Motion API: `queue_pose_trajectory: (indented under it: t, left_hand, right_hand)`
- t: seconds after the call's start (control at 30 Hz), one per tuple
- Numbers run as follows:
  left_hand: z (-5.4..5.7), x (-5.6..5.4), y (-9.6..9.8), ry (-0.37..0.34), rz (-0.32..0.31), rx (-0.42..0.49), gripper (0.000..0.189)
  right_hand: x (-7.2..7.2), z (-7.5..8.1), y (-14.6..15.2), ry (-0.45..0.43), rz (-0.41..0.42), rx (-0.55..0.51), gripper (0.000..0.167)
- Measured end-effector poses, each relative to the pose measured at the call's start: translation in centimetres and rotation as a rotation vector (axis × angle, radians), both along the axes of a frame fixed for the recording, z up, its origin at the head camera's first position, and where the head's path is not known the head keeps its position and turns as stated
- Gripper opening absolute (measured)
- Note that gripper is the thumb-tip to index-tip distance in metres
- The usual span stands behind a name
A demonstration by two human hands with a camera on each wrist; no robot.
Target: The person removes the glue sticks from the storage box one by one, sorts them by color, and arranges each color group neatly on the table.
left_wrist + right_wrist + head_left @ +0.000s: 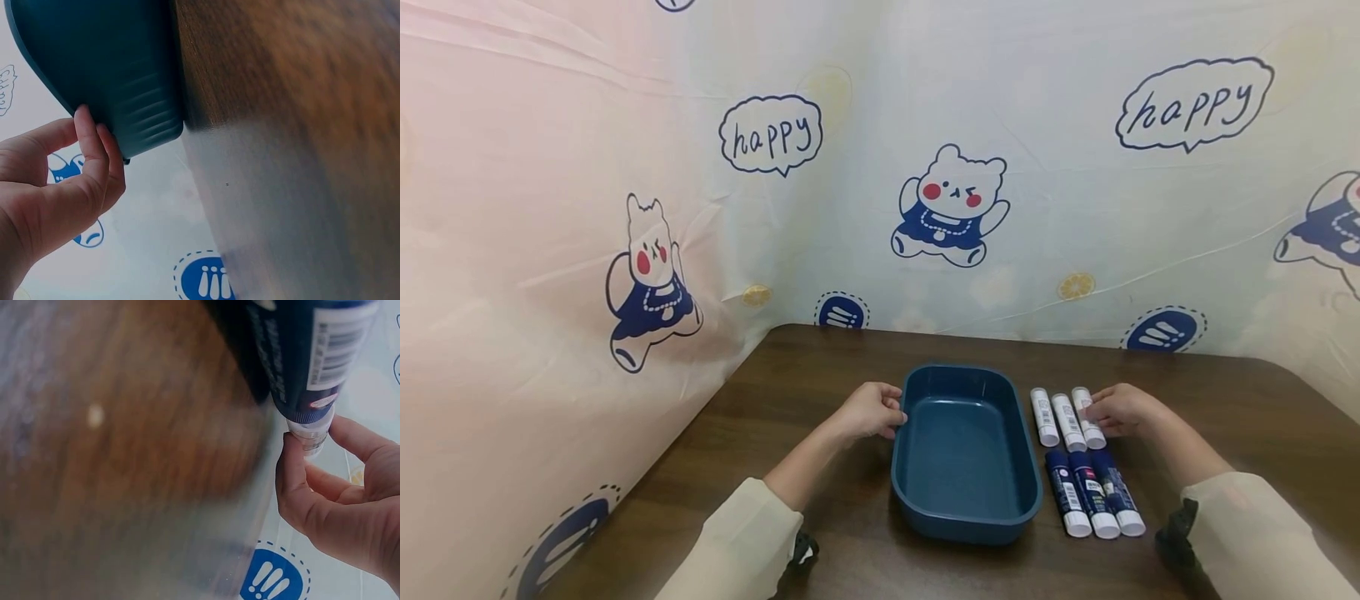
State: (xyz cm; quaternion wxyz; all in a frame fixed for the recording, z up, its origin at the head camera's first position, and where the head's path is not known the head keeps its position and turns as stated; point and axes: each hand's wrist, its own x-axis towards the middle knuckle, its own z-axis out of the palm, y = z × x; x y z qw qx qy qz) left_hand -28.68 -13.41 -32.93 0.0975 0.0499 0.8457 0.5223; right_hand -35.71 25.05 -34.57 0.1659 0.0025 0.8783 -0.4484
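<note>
A dark blue rectangular tub (pixel 967 529) with rounded corners stands on the table. My left hand (pixel 871 410) is at its left rim, thumb and bent fingers gripping the edge. In the left wrist view, fingertips of the left hand (pixel 75 181) lie against the ribbed outer wall of the tub (pixel 106 62). To the tub's right, my right hand (pixel 1126 408) pinches the rightmost white glue stick (pixel 1087 421). Two more white glue sticks, a middle one (pixel 1068 422) and a left one (pixel 1044 417), lie beside it. The right wrist view shows the right hand's (pixel 350 500) thumb and fingers around a white end.
Several dark blue glue sticks (pixel 1092 492) with white ends lie side by side, nearer than the white ones. The brown wooden table (pixel 820 367) ends at a pale printed cloth (pixel 1045 108) behind and on the left.
</note>
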Motion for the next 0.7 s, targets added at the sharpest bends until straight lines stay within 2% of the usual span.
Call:
queue_pose_trajectory:
  t: [0.43, 0.7]
  left_hand:
    - [0.05, 0.08, 0.01, 0.007, 0.006, -0.004, 0.046]
    - [-0.09, -0.05, -0.01, 0.008, 0.007, -0.011, 0.045]
  right_hand:
    - [0.32, -0.06, -0.62, -0.007, 0.011, 0.02, 0.05]
    - [0.33, -0.11, -0.79, -0.026, -0.008, 0.021, 0.048]
